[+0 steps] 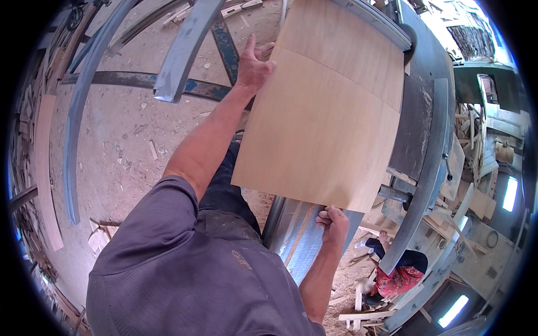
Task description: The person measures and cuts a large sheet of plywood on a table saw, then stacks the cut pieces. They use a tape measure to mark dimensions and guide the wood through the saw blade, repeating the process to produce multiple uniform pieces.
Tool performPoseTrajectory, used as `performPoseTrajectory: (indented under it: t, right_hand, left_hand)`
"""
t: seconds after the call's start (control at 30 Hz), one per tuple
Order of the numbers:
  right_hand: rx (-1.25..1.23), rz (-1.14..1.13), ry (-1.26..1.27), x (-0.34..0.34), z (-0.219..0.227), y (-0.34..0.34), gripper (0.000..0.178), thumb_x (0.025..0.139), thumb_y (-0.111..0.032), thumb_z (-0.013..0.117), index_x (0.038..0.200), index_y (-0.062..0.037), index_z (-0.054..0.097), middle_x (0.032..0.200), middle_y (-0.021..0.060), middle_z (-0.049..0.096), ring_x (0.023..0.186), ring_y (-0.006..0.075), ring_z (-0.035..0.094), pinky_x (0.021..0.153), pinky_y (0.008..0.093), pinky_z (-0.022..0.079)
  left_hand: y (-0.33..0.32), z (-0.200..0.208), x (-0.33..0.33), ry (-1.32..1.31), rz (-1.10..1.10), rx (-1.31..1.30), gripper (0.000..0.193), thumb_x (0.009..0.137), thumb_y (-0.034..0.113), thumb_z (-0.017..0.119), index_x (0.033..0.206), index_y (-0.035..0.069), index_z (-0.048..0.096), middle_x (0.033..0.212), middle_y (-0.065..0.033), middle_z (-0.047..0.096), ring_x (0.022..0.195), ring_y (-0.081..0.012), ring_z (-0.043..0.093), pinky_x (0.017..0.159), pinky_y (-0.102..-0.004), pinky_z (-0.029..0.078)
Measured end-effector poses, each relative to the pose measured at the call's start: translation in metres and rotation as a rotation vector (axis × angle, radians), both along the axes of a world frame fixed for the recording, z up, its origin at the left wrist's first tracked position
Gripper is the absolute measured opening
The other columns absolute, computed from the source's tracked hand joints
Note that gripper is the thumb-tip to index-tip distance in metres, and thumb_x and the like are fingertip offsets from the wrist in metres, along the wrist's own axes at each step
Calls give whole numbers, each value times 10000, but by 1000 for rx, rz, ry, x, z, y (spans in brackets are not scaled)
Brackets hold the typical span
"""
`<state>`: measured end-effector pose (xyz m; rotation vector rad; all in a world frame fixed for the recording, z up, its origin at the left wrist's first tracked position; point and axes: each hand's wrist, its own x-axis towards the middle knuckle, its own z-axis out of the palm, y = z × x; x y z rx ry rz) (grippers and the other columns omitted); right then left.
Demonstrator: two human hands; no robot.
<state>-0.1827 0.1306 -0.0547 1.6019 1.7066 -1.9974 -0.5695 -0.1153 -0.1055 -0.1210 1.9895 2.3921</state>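
Observation:
A large light-brown plywood panel lies in front of me on a machine table, with a thin line running across its far part. At the panel's left edge is my left hand, its fingers spread and its thumb side against the edge. My right hand is closed at the near edge, thumb and fingers pinching the panel near its right corner. A metal rail crosses the panel's far end. Under the near edge a shiny metal sliding surface shows.
The dark machine table and a curved grey bar lie right of the panel. Metal beams stand at the left over a floor with wood scraps. A person in red crouches at lower right, among wood strips.

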Motion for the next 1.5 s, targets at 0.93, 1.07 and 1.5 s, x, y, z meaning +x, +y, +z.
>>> performPoseTrajectory:
  t: [0.93, 1.07, 1.5]
  right_hand:
    - [1441, 739, 229, -78, -26, -21, 546, 907, -275, 571, 1365, 19, 534, 1487, 197, 463, 1421, 397, 371, 1182, 530, 258]
    - [1467, 806, 140, -85, -26, -26, 547, 922, -263, 555, 1378, 37, 522, 1511, 208, 439, 1440, 394, 350, 1194, 526, 243]
    - [1459, 808, 238, -71, -12, -43, 580, 1003, -361, 466, 1402, 60, 476, 1487, 265, 427, 1411, 444, 355, 1174, 533, 262]
  left_hand:
    - [3, -21, -8, 42, -49, 4, 953, 748, -42, 616, 1546, -84, 97, 1353, -160, 611, 1044, -198, 676, 772, -253, 567]
    - [-33, -74, -31, 268, -103, -296, 915, 755, -34, 574, 1539, -86, 105, 1365, -142, 587, 736, -126, 598, 590, -220, 510]
    - [-12, -21, -11, -1, -143, 4, 896, 805, -17, 516, 1567, -50, 46, 1477, -187, 505, 1201, -212, 611, 952, -252, 505]
